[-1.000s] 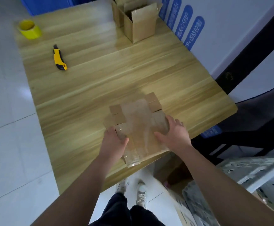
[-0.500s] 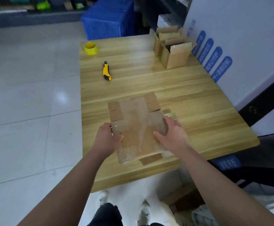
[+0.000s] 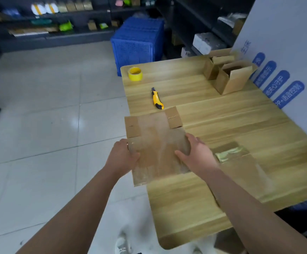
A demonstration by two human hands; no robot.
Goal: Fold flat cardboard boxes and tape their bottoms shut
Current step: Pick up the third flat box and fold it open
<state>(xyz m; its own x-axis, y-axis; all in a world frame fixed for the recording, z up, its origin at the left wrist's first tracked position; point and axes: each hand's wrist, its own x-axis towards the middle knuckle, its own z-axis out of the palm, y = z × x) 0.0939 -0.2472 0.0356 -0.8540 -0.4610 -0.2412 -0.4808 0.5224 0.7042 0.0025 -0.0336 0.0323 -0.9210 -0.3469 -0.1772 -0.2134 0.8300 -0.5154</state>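
A flat cardboard box [image 3: 154, 142], covered with old clear tape, is held above the left edge of the wooden table [image 3: 231, 121]. My left hand [image 3: 121, 158] grips its left side and my right hand [image 3: 194, 154] grips its right side. A second flat cardboard piece [image 3: 244, 167] with crumpled yellowish tape lies on the table under my right forearm. A yellow tape roll [image 3: 135, 73] stands at the far left corner. A yellow utility knife [image 3: 157, 98] lies just beyond the held box.
Two folded open boxes [image 3: 227, 76] stand at the table's far right against a white board [image 3: 286, 52] with blue labels. A blue crate [image 3: 138, 43] sits on the tiled floor beyond the table. Dark shelves line the back wall.
The flat box has been lifted and carried left, partly past the table edge, uncovering another flat piece. The view has tilted up and swung left, showing the room.
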